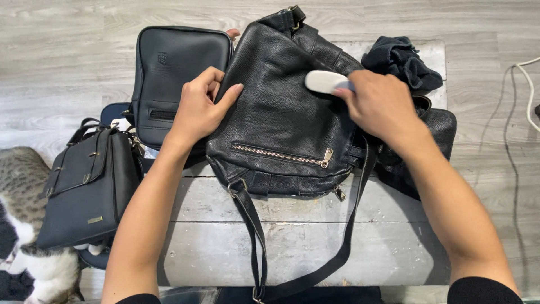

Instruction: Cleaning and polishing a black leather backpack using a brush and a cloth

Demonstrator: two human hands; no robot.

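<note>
A black pebbled-leather bag [281, 112] with a brass front zipper lies on a weathered white wooden bench [292, 247]. Its long strap [315, 276] hangs over the bench's near edge. My left hand [199, 107] grips the bag's left edge, thumb on the front. My right hand [379, 104] holds a small white oblong brush [325, 81] pressed against the bag's upper right front.
A dark square bag [174, 67] stands behind my left hand. A black structured handbag [87, 191] leans at the left. A dark cloth [402, 59] and another black leather bag [433, 135] lie at the right. A tabby cat [22, 225] sits lower left. A white cable [529, 90] crosses the floor.
</note>
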